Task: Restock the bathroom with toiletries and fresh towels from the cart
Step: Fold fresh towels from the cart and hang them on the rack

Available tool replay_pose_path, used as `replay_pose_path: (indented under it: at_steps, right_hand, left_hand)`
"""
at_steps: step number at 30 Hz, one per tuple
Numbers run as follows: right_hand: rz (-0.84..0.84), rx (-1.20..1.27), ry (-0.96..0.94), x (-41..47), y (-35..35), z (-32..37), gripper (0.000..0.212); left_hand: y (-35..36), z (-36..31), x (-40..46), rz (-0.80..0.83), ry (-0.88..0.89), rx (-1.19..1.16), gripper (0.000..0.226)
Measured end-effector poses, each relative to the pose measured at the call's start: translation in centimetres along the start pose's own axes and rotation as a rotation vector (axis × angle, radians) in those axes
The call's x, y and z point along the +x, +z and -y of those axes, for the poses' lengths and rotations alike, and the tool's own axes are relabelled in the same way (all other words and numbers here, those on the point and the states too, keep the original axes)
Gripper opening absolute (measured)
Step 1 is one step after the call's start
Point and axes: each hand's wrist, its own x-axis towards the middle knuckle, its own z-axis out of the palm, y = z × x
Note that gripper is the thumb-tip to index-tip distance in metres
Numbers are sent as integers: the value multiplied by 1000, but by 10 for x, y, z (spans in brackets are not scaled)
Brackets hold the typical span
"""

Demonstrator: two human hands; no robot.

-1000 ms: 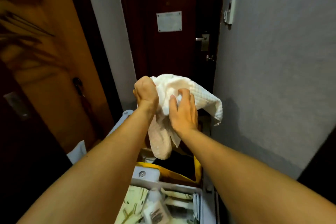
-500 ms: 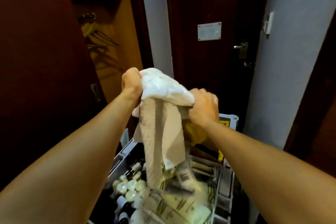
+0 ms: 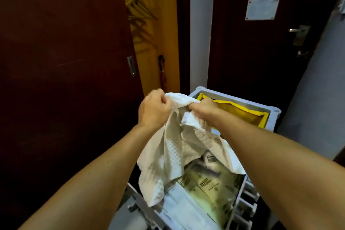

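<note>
Both bare forearms reach fwd and up, converging near centre frame. Left hand point(image 3: 154, 111) is fisted, knuckles up, fingers curled tight round the top edge of the towel point(image 3: 168, 157). Right hand point(image 3: 200, 111) sits just beside it, wrist bent down, fingers dug into the same bunched cloth. Hands close together, approx level, elbows out of frame.

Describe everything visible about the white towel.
The white towel is a waffle-textured cloth, crumpled and unfolded. The left hand and right hand both grip its bunched top edge. The rest hangs down over the grey cart, draping onto the packaged toiletries in its tray.
</note>
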Motion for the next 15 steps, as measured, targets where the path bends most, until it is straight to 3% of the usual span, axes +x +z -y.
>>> replay_pose_path:
  at_steps: [3,4,6,8,9,13,15]
  right_hand:
    - [97,181,104,7,17,1,16]
    - [109,232,118,8,22,1,15]
    - [108,327,147,11,28,-1,12]
    - [93,369,164,12,30,-5,11]
    - [104,387,169,12,29,-7,11]
    - [195,579,129,9,21,-15,23]
    - [144,595,3,8,17,-19,42]
  left_hand:
    - [14,8,-16,295,30,133,13]
    - [19,14,-20,374,26,181,21]
    - [33,28,-30,539,66,259,80]
    - [46,35,-37,559,196,361,109]
    - [49,36,-37,502,254,391,105]
    - [55,32,-20,261,421,481,53]
    - [47,25,-9,254,327,385,33]
